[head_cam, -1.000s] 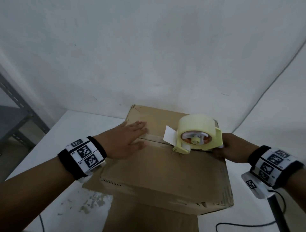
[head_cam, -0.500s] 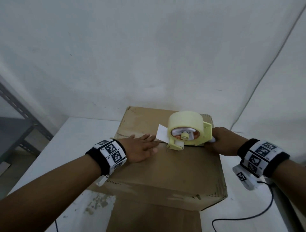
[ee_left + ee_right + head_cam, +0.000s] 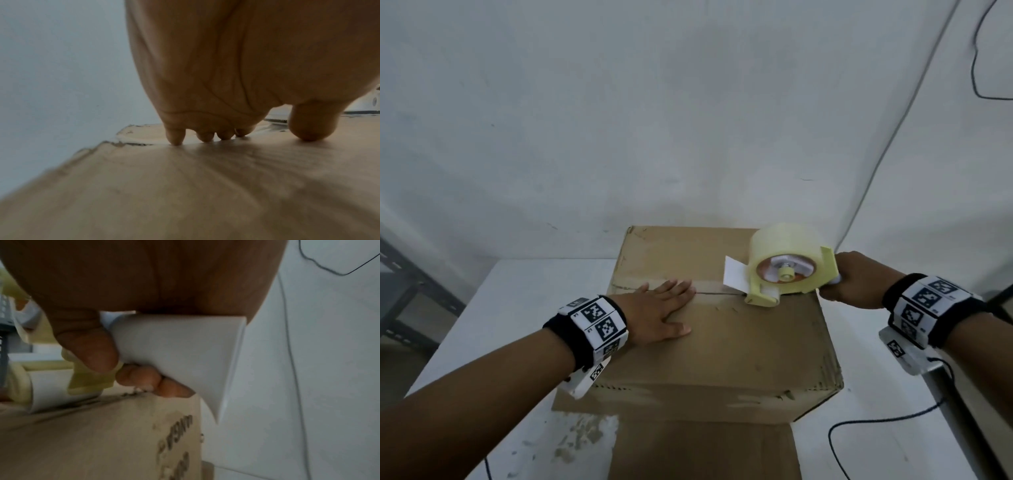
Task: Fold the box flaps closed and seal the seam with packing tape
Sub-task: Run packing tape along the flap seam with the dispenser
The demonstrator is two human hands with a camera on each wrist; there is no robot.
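A brown cardboard box (image 3: 722, 346) stands on the white table with its top flaps folded down, the seam (image 3: 715, 293) running left to right. My left hand (image 3: 661, 313) lies flat on the left part of the top, fingers straight across the seam; the left wrist view shows the fingertips (image 3: 174, 136) pressing the cardboard (image 3: 185, 186). My right hand (image 3: 856, 281) grips the white handle (image 3: 176, 352) of a yellow tape dispenser (image 3: 787, 270) carrying a clear tape roll. The dispenser's front roller rests on the seam near the box's right end. A white tab (image 3: 736, 278) sticks out at its front.
The box (image 3: 98, 434) stands in a corner against white walls (image 3: 688, 120). A flat cardboard sheet (image 3: 702, 448) lies under its near side. A black cable (image 3: 876, 421) runs over the table at the right. A grey metal shelf frame (image 3: 400, 284) stands at the far left.
The dispenser and my right hand have moved right along the seam toward the box's right end. My left hand stays flat on the left part of the top.
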